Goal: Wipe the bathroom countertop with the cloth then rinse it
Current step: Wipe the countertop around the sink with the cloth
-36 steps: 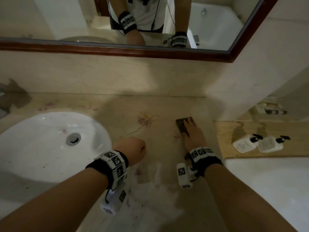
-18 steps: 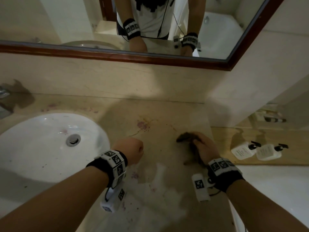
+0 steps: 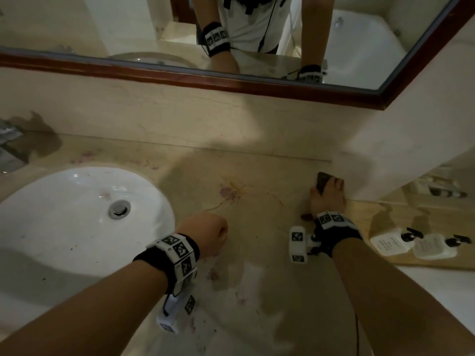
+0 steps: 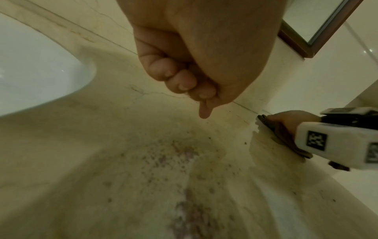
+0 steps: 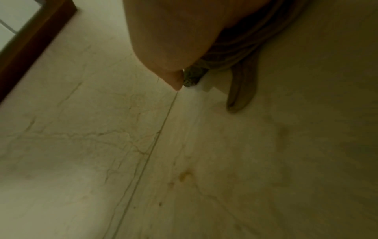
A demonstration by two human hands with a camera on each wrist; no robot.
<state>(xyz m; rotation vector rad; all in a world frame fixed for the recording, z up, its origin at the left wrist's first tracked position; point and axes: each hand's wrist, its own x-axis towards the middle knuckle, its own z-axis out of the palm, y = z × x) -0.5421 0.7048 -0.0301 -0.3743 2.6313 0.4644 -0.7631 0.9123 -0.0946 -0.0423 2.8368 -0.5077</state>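
A dark cloth [image 3: 321,182] lies on the stained beige countertop [image 3: 257,258], at its far right beside the side wall. My right hand [image 3: 330,188] presses flat on the cloth with straight fingers; the cloth's front corner pokes out past the fingertips. In the left wrist view the cloth [image 4: 286,142] shows bunched under that hand, and in the right wrist view its folds [image 5: 241,48] lie under the palm. My left hand [image 3: 208,231] is curled into an empty fist [image 4: 184,77] just above the counter, right of the sink [image 3: 64,227].
A pink stain [image 3: 227,192] and pink speckles mark the counter's middle. Two white pump bottles [image 3: 390,244] [image 3: 434,249] lie on a lower wooden shelf at the right. A faucet [image 3: 7,140] stands at far left. A wood-framed mirror [image 3: 180,78] hangs above.
My right hand drew the cloth back toward me, then pushed it forward and right, up against the side wall. The left fist stayed where it was.
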